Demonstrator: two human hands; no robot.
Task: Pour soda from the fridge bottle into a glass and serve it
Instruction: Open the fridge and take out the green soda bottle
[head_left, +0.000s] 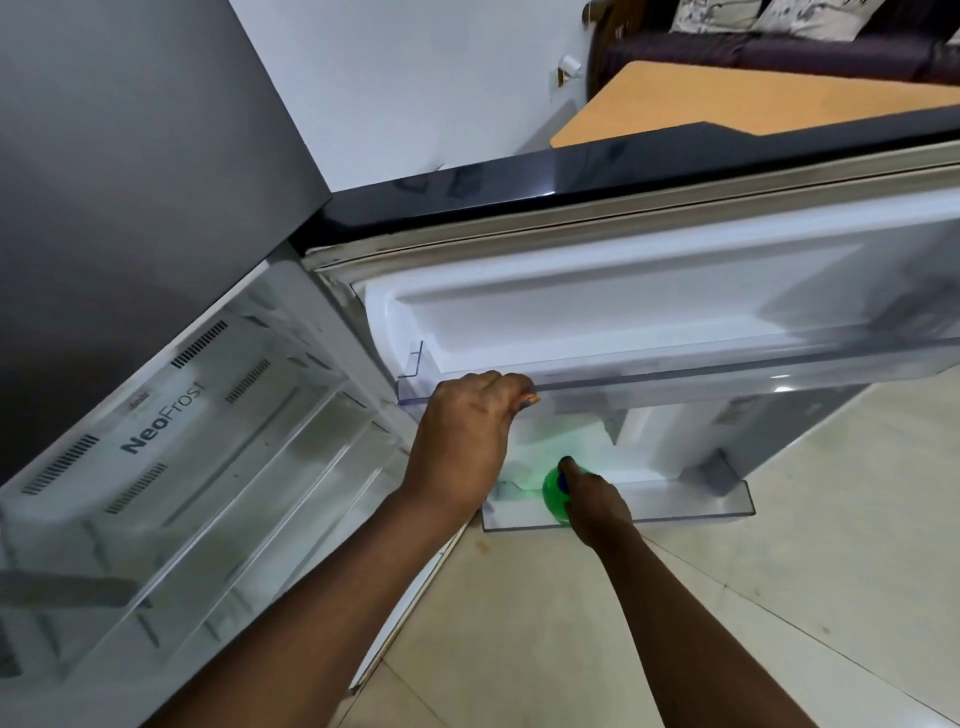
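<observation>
The fridge door (649, 291) stands wide open in front of me. A green soda bottle (554, 493) with a blue cap stands in the lowest door shelf (675, 506), seen from above. My right hand (595, 501) is wrapped around the bottle's neck and top. My left hand (470, 423) grips the rim of the clear upper door shelf (727, 371). No glass is in view.
The fridge interior (197, 467) with clear shelves and a NeoFrost label lies to the left. Beige tiled floor (779, 597) spreads below. A wooden table (753, 98) and a dark sofa (779, 52) are beyond the door.
</observation>
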